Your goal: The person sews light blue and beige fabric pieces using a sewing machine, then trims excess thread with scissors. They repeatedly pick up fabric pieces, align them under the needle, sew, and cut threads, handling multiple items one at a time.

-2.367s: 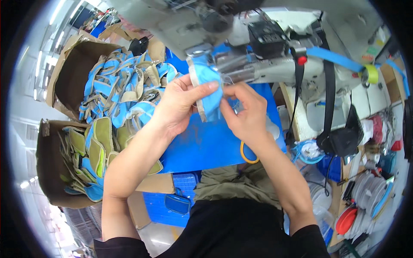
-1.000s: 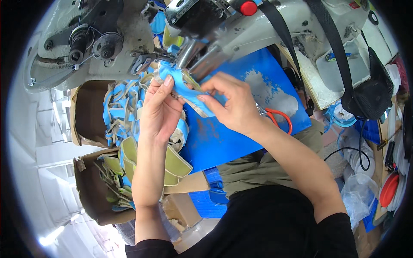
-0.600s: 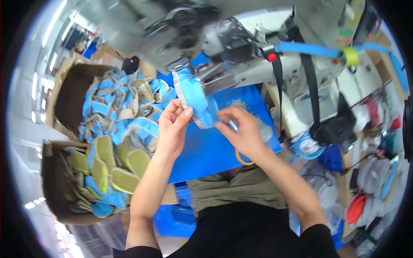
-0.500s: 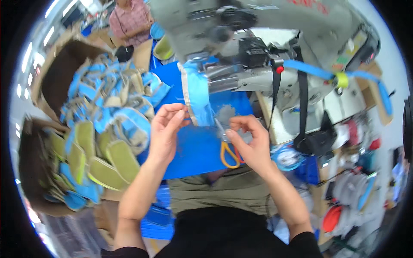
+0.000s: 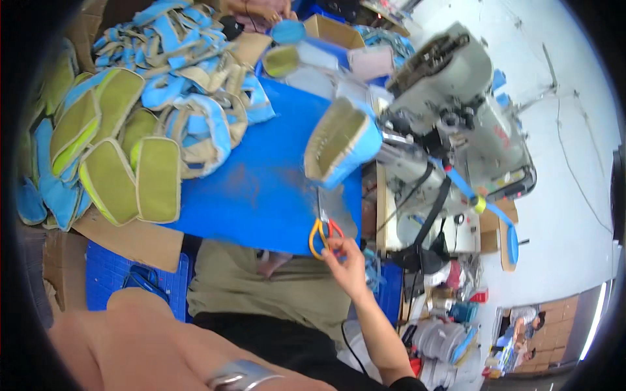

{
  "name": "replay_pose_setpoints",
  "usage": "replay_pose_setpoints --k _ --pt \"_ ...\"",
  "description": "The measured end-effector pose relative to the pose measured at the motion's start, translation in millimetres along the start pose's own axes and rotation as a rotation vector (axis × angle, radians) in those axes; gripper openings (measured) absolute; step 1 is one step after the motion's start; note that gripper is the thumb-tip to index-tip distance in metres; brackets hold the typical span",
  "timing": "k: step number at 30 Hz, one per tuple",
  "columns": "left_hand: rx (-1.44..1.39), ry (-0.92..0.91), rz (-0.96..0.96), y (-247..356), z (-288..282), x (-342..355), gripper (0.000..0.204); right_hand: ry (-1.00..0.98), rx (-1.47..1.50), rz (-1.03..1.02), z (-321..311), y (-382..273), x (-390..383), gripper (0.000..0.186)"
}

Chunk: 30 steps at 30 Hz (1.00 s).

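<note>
My right hand [image 5: 349, 268] is closed at the red loop of a pair of scissors [image 5: 316, 240], at the near edge of a blue work surface [image 5: 228, 199]. One loop is red, the other yellow-orange; the blades point away, toward a blue fabric piece. That piece [image 5: 349, 146], curved and shoe-like with a khaki lining, hangs on the arm of a sewing machine [image 5: 450, 72]. Very large and close at the lower left is my left hand [image 5: 150, 345], with a ring on it. Its back faces the view and its fingers are hidden, so what they do is unclear.
Blue and beige fabric pieces [image 5: 176, 39] are heaped at the far left. Nearer lie olive padded pieces [image 5: 158, 179] above a cardboard flap [image 5: 134, 241]. A blue strap [image 5: 463, 186] runs by the machine. Another person's hands [image 5: 264, 10] show at the far edge.
My view has turned, shifting the machine rightward. My left hand has left the fabric piece and come up close to the view. My right hand has moved down onto the scissors' handle.
</note>
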<state>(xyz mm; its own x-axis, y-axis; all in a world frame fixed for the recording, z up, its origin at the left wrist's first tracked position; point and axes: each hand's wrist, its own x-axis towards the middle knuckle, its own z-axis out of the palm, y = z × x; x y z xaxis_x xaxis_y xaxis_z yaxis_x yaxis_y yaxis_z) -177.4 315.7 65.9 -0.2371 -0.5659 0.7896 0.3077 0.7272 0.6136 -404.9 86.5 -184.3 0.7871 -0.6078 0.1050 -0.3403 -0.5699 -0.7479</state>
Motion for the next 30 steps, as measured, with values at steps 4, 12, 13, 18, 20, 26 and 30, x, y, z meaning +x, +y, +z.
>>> replay_pose_setpoints --k 4,12,13,18,20,26,30 --pt "0.037 -0.031 0.037 1 -3 -4 0.027 0.090 -0.247 -0.132 4 7 3 0.036" --pt "0.386 0.202 0.136 0 -11 -14 0.027 0.040 -0.327 -0.059 7 11 16 0.050" --pt "0.498 0.440 0.076 -21 -19 -20 0.027 0.030 -0.342 -0.037 5 11 16 0.051" --pt "0.335 0.979 -0.373 -172 -100 -25 0.025 0.000 -0.376 0.024 2 29 16 0.063" --pt "0.508 0.906 -0.606 -202 -130 -19 0.032 0.014 -0.314 -0.006 0 31 16 0.066" --pt "0.704 0.761 -0.830 -229 -153 24 0.041 -0.013 -0.240 0.104 -10 17 17 0.073" --pt "0.503 0.854 -0.707 -245 -158 11 0.039 -0.107 -0.154 0.225 -18 4 23 0.076"
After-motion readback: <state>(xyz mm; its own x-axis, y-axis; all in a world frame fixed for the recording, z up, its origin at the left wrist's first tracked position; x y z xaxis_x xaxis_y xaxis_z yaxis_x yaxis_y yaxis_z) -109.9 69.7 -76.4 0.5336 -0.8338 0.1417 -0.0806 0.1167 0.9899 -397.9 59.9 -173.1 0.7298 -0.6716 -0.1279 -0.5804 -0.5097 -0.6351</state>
